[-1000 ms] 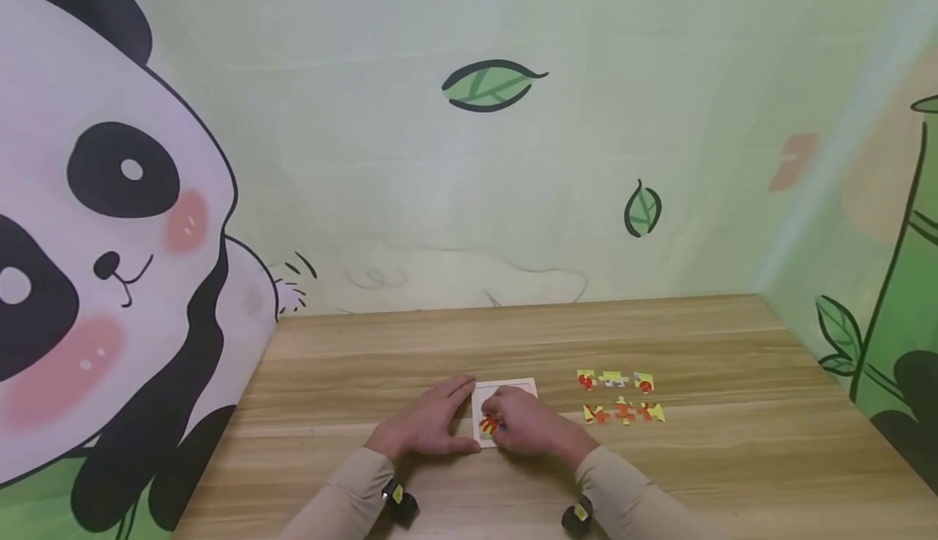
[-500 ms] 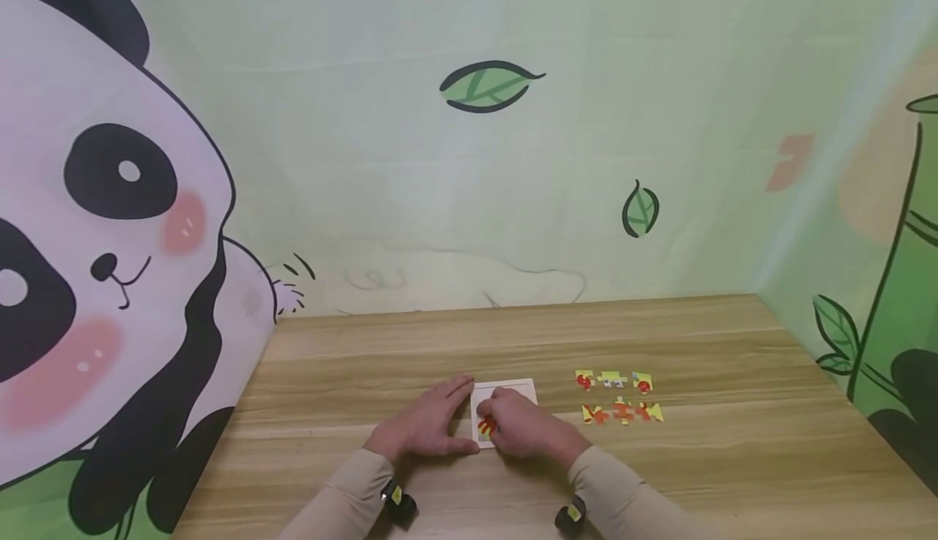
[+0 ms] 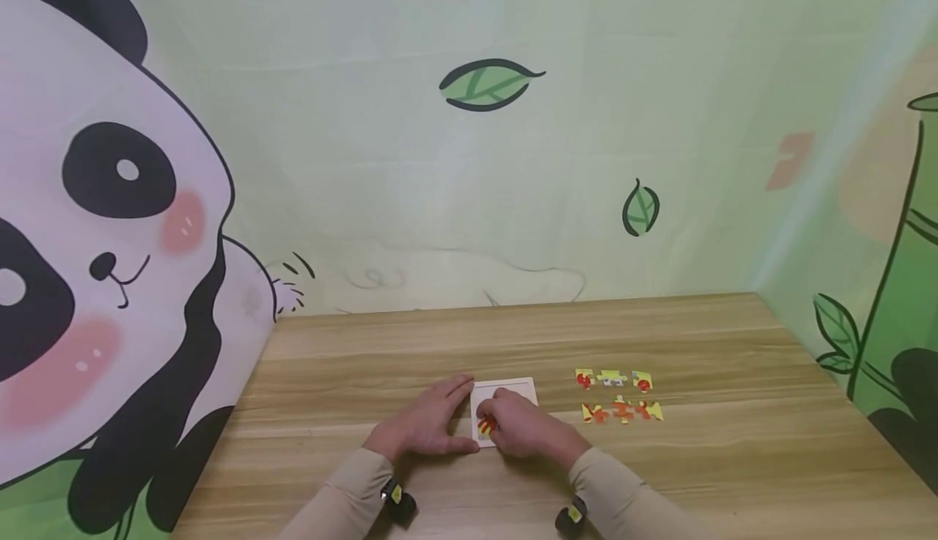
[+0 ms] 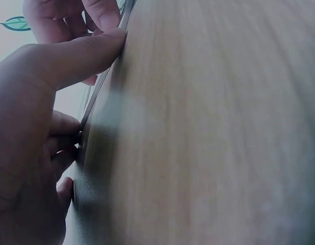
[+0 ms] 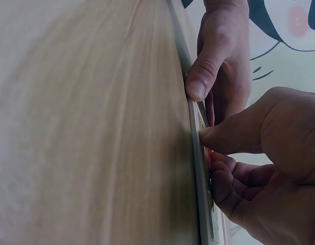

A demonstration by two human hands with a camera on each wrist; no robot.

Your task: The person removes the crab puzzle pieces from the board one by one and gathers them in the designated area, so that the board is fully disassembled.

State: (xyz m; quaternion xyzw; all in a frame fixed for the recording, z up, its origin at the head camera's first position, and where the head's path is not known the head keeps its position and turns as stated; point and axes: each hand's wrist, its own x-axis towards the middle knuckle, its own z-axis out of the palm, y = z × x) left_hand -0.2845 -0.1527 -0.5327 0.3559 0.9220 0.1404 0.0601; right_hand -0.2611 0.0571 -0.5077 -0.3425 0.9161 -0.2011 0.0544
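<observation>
Wood-grained table [image 3: 352,353] set with frame [image 3: 511,382] and puzzle pieces [image 3: 622,411]

The light-brown top is streaked with darker grain. The pale frame is laid flat near the middle; to its right, apart from it, six pieces coloured yellow, red and orange are arranged in two rows of three

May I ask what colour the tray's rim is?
The tray's rim is whitish, clearest in the head view.

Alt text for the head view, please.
A person's left hand spans the left side of a white frame while the right hand, curled, touches the puzzle inside. Six pieces lie to the right in two rows on the table; a cartoon panda fills the left background.
</observation>
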